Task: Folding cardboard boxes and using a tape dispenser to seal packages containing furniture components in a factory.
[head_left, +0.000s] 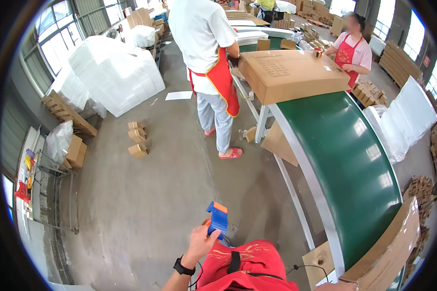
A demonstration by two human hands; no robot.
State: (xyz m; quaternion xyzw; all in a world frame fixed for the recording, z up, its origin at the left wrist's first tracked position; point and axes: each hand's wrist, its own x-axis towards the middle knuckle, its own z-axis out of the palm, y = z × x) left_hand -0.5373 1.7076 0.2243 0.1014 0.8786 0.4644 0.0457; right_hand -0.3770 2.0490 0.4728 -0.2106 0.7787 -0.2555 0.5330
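Note:
A blue and orange tape dispenser [219, 221] is in my left hand [202, 242], whose fingers are wrapped round its handle in front of my red apron. That wrist wears a dark watch [183, 266]. Only a sliver of my right hand [336, 287] shows at the lower edge, beside the near end of a brown carton [386, 247]; its fingers are hidden. This carton lies tilted across the near end of the curved green conveyor belt [342, 160]. Farther along the belt sits a large closed carton [296, 75].
A co-worker in a white shirt [204, 39] stands left of the far carton. Another person in a red apron [349, 58] is across from it, near a small red tape dispenser [318, 52]. Small cardboard pieces [137, 140] and wrapped white foam stacks [116, 72] stand at left.

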